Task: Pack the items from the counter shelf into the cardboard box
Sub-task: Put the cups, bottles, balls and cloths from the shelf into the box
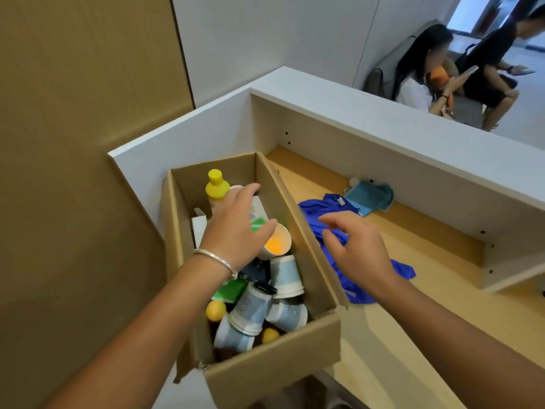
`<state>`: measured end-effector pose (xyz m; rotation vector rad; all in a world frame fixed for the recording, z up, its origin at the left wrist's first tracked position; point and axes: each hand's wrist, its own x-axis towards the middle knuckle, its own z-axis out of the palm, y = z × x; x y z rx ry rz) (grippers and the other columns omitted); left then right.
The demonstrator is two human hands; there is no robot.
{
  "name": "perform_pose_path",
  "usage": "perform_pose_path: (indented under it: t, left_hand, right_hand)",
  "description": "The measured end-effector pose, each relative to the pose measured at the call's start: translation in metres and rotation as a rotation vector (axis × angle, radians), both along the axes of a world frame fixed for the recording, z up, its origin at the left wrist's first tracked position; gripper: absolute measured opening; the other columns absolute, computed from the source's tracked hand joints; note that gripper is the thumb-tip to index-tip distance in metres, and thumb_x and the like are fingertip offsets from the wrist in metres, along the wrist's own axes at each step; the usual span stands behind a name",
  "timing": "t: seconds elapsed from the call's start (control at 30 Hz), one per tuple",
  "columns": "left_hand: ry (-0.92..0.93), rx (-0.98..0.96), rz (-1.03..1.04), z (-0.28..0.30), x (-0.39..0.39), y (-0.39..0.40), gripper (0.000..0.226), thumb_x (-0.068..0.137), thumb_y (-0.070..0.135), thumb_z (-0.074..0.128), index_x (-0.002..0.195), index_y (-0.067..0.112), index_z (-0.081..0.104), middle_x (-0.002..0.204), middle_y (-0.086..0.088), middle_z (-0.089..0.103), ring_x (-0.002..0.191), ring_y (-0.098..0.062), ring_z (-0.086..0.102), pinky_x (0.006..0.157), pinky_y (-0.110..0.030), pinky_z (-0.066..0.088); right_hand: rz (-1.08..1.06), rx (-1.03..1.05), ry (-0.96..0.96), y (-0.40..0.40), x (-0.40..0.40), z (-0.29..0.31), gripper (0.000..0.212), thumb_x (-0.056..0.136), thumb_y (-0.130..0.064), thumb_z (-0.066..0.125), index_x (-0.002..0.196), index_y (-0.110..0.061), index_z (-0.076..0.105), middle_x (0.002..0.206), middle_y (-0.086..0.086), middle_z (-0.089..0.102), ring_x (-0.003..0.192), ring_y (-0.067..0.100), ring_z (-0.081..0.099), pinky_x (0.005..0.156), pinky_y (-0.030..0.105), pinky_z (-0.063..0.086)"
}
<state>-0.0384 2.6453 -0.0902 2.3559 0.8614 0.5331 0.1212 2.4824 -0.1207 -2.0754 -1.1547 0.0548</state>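
Observation:
An open cardboard box [274, 370] stands at the left end of the wooden counter shelf [418, 261]. Inside it lie several blue-and-white paper cups [286, 276], a cup with an orange inside [278, 242], a yellow-capped bottle [216, 184], green packets [230, 290] and small yellow fruit [215, 309]. My left hand [236, 225] hovers open above the box, fingers spread over the orange cup and bottle. My right hand [356, 249] hovers open over a crumpled bright blue cloth [327, 208] on the shelf. A light blue cloth [371, 196] lies farther back.
A grey counter top [383, 119] overhangs the shelf at the back and left. A brown wall panel [73, 143] fills the left. Two people sit on a bench beyond the counter at upper right. The shelf's wooden surface runs on to the right.

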Motion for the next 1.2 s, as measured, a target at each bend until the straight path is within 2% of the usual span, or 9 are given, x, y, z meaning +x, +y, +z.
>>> perform_pose_path:
  t: [0.17,0.27,0.4,0.5,0.57,0.73,0.9,1.03,1.2]
  left_hand:
    - [0.038,0.096,-0.209,-0.002,0.070,-0.056,0.071,0.082,0.038,0.064,0.143,0.016,0.035,0.140,-0.006,0.042,0.129,-0.023,0.039,0.108,-0.036,0.033]
    - [0.178,0.119,-0.240,-0.020,0.117,-0.094,0.071,0.082,0.043,0.061,0.143,0.021,0.031,0.142,-0.007,0.037,0.131,-0.027,0.034,0.106,-0.038,0.034]
    - [0.406,0.054,-0.167,-0.066,0.178,-0.144,0.063,0.083,0.041,0.059,0.137,0.020,0.035,0.138,-0.010,0.037,0.129,-0.030,0.033,0.099,-0.040,0.034]
    - [0.570,-0.094,-0.037,-0.110,0.215,-0.167,0.077,0.087,0.046,0.055,0.148,0.024,0.015,0.155,-0.012,0.013,0.143,-0.031,0.008,0.113,-0.051,0.018]
    - [0.636,-0.155,0.056,-0.137,0.232,-0.172,0.087,0.086,0.055,0.052,0.150,0.029,-0.001,0.159,-0.008,-0.006,0.145,-0.030,-0.009,0.112,-0.062,0.009]
    - [0.713,-0.209,0.179,-0.192,0.251,-0.172,0.105,0.073,0.078,0.048,0.147,0.038,-0.014,0.158,-0.005,-0.019,0.143,-0.031,-0.019,0.105,-0.071,0.008]
    - [0.805,-0.158,0.163,-0.221,0.249,-0.183,0.096,0.074,0.074,0.050,0.149,0.036,0.004,0.157,-0.007,-0.020,0.142,-0.032,-0.022,0.106,-0.069,0.009]
    - [0.692,-0.019,0.184,-0.217,0.249,-0.193,0.049,0.084,0.052,0.052,0.128,0.031,0.047,0.150,-0.004,0.018,0.139,-0.029,0.007,0.103,-0.054,0.030]
    - [0.627,-0.009,0.121,-0.209,0.241,-0.202,0.029,0.090,0.035,0.050,0.117,0.024,0.058,0.133,0.003,0.035,0.127,-0.023,0.025,0.089,-0.040,0.042]
  right_hand:
    - [-0.130,-0.128,-0.068,-0.045,0.065,-0.031,0.032,0.088,-0.023,0.063,0.120,-0.020,0.062,0.116,-0.004,0.062,0.110,0.016,0.056,0.088,0.028,0.043]
    - [-0.130,-0.226,-0.113,-0.061,0.115,-0.053,0.043,0.088,-0.028,0.063,0.129,-0.019,0.055,0.128,0.002,0.056,0.119,0.020,0.050,0.094,0.033,0.041]
    - [-0.108,-0.385,-0.110,-0.067,0.182,-0.083,0.056,0.088,-0.035,0.061,0.139,-0.023,0.043,0.142,0.005,0.045,0.129,0.024,0.041,0.102,0.041,0.038]
    - [-0.053,-0.445,-0.098,-0.059,0.229,-0.105,0.062,0.087,-0.035,0.063,0.143,-0.021,0.039,0.147,0.008,0.039,0.134,0.028,0.034,0.107,0.045,0.034]
    - [-0.020,-0.472,-0.106,-0.049,0.257,-0.120,0.064,0.087,-0.036,0.063,0.144,-0.020,0.037,0.150,0.011,0.035,0.136,0.030,0.032,0.108,0.046,0.033]
    - [0.031,-0.553,-0.143,-0.008,0.313,-0.163,0.067,0.088,-0.045,0.058,0.145,-0.023,0.032,0.154,0.011,0.025,0.138,0.034,0.027,0.106,0.046,0.033]
    - [0.009,-0.461,-0.227,0.018,0.340,-0.202,0.059,0.088,-0.046,0.055,0.139,-0.022,0.037,0.147,0.014,0.031,0.133,0.035,0.032,0.103,0.051,0.038]
    - [-0.031,-0.536,-0.304,0.021,0.352,-0.219,0.049,0.093,-0.046,0.047,0.132,-0.017,0.047,0.142,0.017,0.036,0.128,0.037,0.037,0.097,0.049,0.042]
    - [0.012,-0.485,-0.145,0.005,0.337,-0.222,0.028,0.096,-0.026,0.043,0.114,-0.013,0.059,0.113,0.016,0.057,0.101,0.033,0.055,0.078,0.037,0.044]
